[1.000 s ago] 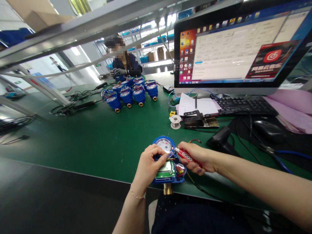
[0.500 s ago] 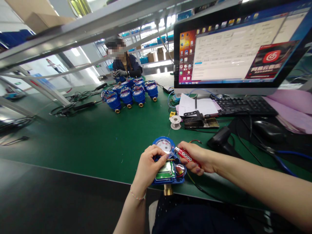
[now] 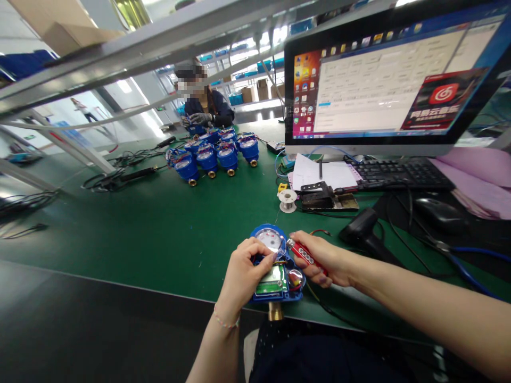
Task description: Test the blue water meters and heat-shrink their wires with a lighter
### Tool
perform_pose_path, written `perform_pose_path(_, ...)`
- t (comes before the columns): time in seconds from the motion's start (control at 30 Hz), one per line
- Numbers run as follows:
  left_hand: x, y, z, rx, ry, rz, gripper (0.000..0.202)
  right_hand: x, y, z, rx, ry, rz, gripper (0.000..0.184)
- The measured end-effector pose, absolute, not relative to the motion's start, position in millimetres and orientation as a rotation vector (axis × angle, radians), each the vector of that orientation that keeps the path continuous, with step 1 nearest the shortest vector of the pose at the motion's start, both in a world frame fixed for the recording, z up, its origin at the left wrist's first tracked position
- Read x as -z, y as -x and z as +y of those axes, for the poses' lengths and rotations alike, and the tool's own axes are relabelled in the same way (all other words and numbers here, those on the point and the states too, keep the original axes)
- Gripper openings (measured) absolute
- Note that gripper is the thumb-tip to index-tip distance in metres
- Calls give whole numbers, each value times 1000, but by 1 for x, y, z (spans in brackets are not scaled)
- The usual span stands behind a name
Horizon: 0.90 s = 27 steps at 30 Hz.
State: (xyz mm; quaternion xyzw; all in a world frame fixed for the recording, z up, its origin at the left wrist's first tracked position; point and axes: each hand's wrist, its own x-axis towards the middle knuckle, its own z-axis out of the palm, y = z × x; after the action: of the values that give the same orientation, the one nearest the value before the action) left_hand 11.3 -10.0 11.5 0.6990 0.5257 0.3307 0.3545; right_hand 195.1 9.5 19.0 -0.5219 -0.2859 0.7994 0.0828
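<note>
A blue water meter [image 3: 293, 296] lies on the green bench before me, with a round dial [image 3: 268, 238], a green circuit board [image 3: 272, 282] in its opened housing and a brass threaded end [image 3: 275, 310] towards me. My left hand [image 3: 248, 267] rests over its left side, thumb and forefinger pinched on thin wires between dial and board; the fingertips partly hide them. In my right hand [image 3: 319, 257] is a red lighter [image 3: 305, 254], its metal top pointing at those wires close to the left fingertips. I can make out no flame.
Several blue meters [image 3: 206, 159] stand further back, before a co-worker [image 3: 209, 106] in gloves. Near the monitor [image 3: 383, 80] are a solder spool [image 3: 287, 201], a black metal stand [image 3: 319, 196], papers [image 3: 319, 171], a keyboard [image 3: 403, 174], a mouse [image 3: 439, 213] and a black handheld scanner [image 3: 367, 231].
Both my hands, the lighter and the meter have stayed almost in place. The co-worker's hands have shifted slightly, and a distant person has moved a little to the left.
</note>
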Motion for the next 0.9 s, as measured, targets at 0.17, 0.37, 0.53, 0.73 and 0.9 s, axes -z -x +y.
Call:
perform_pose_path(0.17, -12, -12, -10, -867, -1812, 1360, 14, -19, -194, 8, -2343, 1581, -861, 63)
perform_pose_path(0.37, -12, -11, -10, -868, -1811, 1363, 15, -19, -195, 9, -2356, 1571, -869, 63)
perform_pose_path(0.53, -12, -11, -10, -852, -1815, 1368, 15, -18, -195, 11, -2372, 1576, -876, 60)
perform_pose_path(0.73, -13, -13, -10, -857, -1816, 1363, 15, -19, -195, 10, -2396, 1566, -881, 61)
perform_pose_path(0.9, -13, -14, -10, -876, -1811, 1349, 15, -7, -205, 10, -2124, 1463, -1114, 67)
